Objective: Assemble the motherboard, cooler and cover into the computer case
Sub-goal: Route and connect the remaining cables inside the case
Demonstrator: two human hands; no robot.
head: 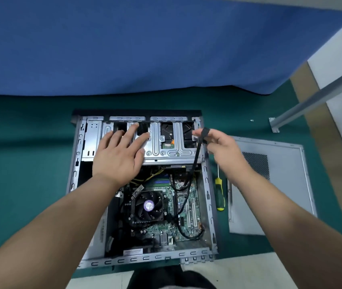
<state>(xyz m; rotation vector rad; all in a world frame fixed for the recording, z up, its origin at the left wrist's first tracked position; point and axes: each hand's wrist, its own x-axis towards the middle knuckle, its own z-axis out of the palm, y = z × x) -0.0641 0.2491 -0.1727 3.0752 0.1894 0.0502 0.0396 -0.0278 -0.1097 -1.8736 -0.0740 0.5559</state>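
The open grey computer case (208, 197) lies flat on the green mat. Inside it sits the green motherboard (188, 207) with the black fan cooler (148, 206) on top. My left hand (120, 155) rests flat, fingers spread, on the metal drive cage (170, 151) at the case's far end. At the cage's right edge my right hand (220, 147) pinches the plug end of a black cable (194, 163) that runs down onto the motherboard. The grey side cover (280, 184) lies flat on the mat to the right of the case.
A yellow and green screwdriver (220, 195) lies between the case and the cover. A blue partition (145, 49) stands behind the mat. A metal frame leg (312, 103) and a small loose screw (251, 120) are at the far right.
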